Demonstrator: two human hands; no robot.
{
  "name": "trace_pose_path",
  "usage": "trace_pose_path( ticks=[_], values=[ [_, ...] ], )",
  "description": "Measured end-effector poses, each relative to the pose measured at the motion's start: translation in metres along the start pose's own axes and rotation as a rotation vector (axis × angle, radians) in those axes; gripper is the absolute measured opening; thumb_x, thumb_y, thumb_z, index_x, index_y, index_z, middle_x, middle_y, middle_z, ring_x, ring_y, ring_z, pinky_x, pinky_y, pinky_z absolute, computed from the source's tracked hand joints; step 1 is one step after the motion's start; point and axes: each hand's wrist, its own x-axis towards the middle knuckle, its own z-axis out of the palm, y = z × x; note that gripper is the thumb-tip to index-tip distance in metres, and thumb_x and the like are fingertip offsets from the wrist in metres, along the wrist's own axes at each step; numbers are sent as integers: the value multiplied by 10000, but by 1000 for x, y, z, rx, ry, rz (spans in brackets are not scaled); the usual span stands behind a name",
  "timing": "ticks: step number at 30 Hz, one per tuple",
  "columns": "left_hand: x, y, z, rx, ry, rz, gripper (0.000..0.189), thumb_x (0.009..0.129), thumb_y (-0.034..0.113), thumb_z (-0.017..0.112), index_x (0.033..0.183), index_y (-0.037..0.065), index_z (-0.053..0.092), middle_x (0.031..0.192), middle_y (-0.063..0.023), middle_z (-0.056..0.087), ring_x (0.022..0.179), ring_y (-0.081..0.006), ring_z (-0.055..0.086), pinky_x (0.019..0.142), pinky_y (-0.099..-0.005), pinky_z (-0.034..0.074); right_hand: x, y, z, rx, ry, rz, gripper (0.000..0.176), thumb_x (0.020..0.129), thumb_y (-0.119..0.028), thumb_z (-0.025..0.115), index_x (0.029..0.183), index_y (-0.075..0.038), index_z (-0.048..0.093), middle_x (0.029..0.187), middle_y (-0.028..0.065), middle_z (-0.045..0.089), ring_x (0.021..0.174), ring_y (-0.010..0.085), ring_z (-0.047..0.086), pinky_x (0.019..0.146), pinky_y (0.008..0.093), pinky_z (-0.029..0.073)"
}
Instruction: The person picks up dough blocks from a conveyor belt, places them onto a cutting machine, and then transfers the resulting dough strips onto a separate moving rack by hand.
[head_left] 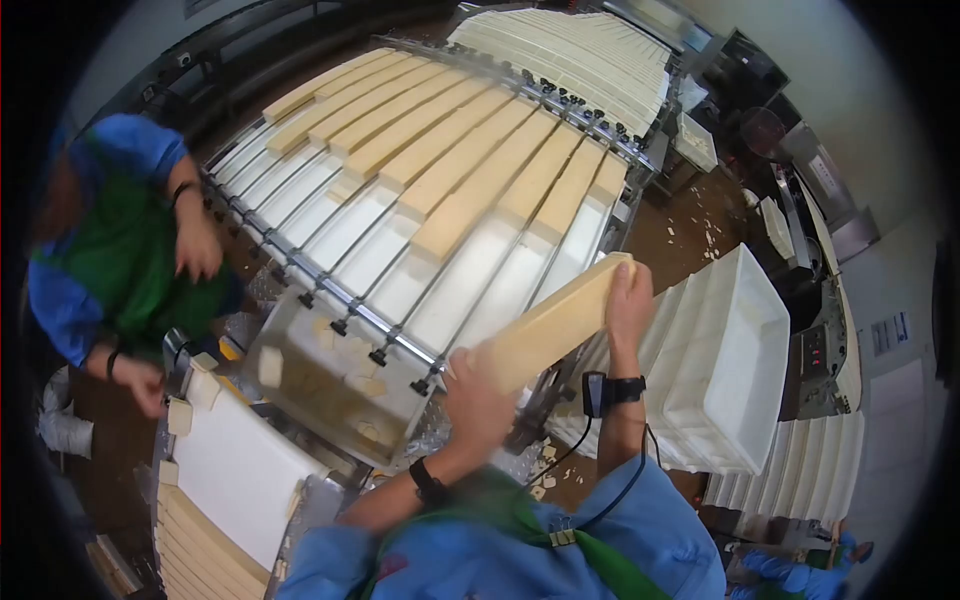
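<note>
A long, pale-yellow slab (555, 320) is held at a slant between my two hands, above the right front corner of the conveyor. My right hand (628, 305) grips its upper far end, thumb on the top. At the lower near end, my left hand (478, 400) is closed around it, somewhat blurred. More slabs of the same kind (480, 180) lie in lengthwise rows on the white belts (440, 290) of the conveyor. Its metal front bar (330, 290) runs just beyond my left hand.
Stacked white crates (745, 350) stand at right. A grey tub (335, 370) with pale scraps sits below the conveyor's front. Left of me, a co-worker in a green apron (140, 240) stands beside a second white belt (235, 430) carrying thin strips. Scraps lie on the brown floor (690, 225).
</note>
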Motion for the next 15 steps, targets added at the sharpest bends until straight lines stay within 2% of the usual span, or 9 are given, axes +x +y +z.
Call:
trace_pose_path(
  ticks=[1,4,6,8,11,12,13,14,15],
  values=[
    [3,12,7,-1,-2,-3,822,818,202,838,1532,142,437,1407,-239,408,1199,-509,516,1033,-562,450,12,15,11,-2,-3,0,375,1052,-334,601,1175,15,659,1144,226,694,1102,427,651,950,497,502],
    [8,33,31,-69,-209,-126,877,804,138,862,1543,96,391,1366,-290,429,1182,-533,524,992,-589,490,36,56,58,38,-328,-40,420,1058,-368,576,1157,27,676,1101,262,707,1074,454,671,942,508,517],
    [14,29,60,-138,-284,-154,932,823,214,856,1569,56,321,1369,-328,409,1200,-540,506,1016,-573,475,50,82,95,25,-384,-60,427,1058,-372,569,1149,29,683,1076,272,706,1054,457,676,932,515,521],
    [32,19,83,-173,-326,-141,994,837,280,847,1602,52,253,1375,-353,389,1222,-552,479,1034,-562,465,64,105,127,-171,-629,-200,441,1053,-368,567,1157,44,684,1060,289,701,1021,482,671,921,523,526],
    [66,19,108,-194,-291,-90,1012,862,251,823,1627,27,199,1399,-353,388,1278,-524,443,1076,-545,457,95,126,159,-292,-655,-223,428,1039,-346,583,1167,49,689,1056,279,704,1039,478,667,956,545,507],
    [83,12,129,-204,-245,-4,1013,886,230,798,1639,16,156,1422,-351,375,1315,-510,425,1098,-537,453,103,121,156,-349,-510,-280,410,1011,-295,639,1245,41,665,1154,268,678,1150,451,631,1035,558,459],
    [99,6,150,-215,-198,80,1014,910,210,773,1652,6,113,1445,-349,362,1351,-496,407,1120,-530,448,111,120,152,-349,-513,-281,410,1011,-295,639,1245,41,665,1154,268,678,1150,451,631,1035,558,459],
    [120,4,169,-218,-197,76,1014,910,210,773,1652,6,113,1445,-349,362,1351,-496,407,1120,-530,448,119,119,148,-372,-367,-300,422,997,-272,662,1293,28,644,1213,253,652,1203,426,600,1067,560,430],
    [143,3,187,-293,-136,188,996,931,182,741,1659,2,86,1471,-334,340,1391,-478,381,1140,-522,442,126,121,146,-394,-221,-318,450,982,-250,685,1342,15,624,1272,238,625,1257,401,569,1099,561,400]
  ],
)
